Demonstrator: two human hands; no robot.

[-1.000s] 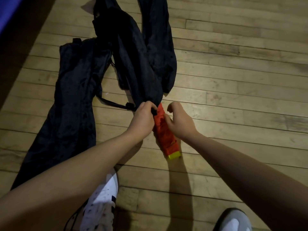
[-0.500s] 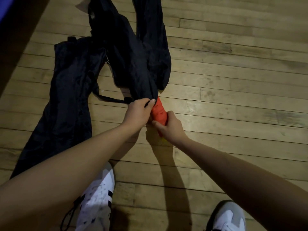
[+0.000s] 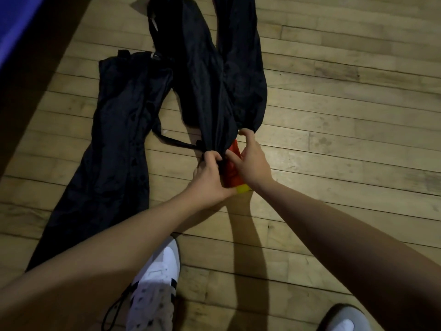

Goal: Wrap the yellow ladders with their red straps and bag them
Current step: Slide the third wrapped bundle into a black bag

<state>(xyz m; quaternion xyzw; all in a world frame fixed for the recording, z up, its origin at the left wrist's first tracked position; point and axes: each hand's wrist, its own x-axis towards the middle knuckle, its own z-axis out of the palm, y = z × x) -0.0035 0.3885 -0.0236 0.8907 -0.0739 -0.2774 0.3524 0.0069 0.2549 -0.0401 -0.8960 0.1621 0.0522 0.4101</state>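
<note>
A yellow ladder bundle wrapped in its red strap (image 3: 232, 170) lies on the wooden floor, its far end inside the mouth of a long black bag (image 3: 205, 91). Only a short red part and the yellow tip (image 3: 243, 188) stick out. My left hand (image 3: 210, 174) grips the bag's mouth on the left of the bundle. My right hand (image 3: 250, 161) pinches the bag's edge on the right side, with its palm over the red wrap.
A second long black bag (image 3: 114, 144) lies flat to the left, with a black strap (image 3: 176, 144) running toward the bundle. A third black bag (image 3: 241, 56) lies behind to the right. My white shoes (image 3: 152, 290) stand at the near edge. A blue surface (image 3: 16, 25) sits at far left.
My right hand left the bundle's end and moved up to the bag's mouth on the right. The yellow tip shows again between my wrists. My left hand kept its grip on the mouth.
</note>
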